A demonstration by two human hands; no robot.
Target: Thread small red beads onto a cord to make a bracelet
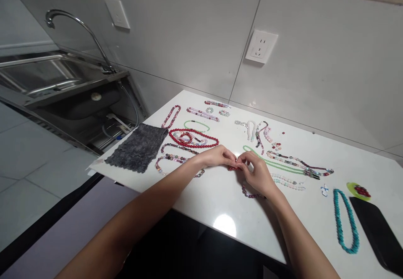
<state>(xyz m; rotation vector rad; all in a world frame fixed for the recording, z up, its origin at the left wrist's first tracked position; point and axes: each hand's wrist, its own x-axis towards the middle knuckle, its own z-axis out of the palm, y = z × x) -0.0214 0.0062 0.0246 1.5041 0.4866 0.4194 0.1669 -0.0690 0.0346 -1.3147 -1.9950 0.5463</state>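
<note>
Forearms [126, 216] | left grip [214, 156], right grip [256, 172] | both clenched on red beads [232, 168] between them

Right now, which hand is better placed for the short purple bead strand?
Right, probably: the right hand sits just above that strand; the left hand is farther away.

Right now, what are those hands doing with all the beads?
A person's left hand and right hand meet over a small strand of red beads, seemingly holding it in their fingers, above a white countertop. Other bead strands lie around, including a turquoise necklace, beside a grey textured cloth.
</note>
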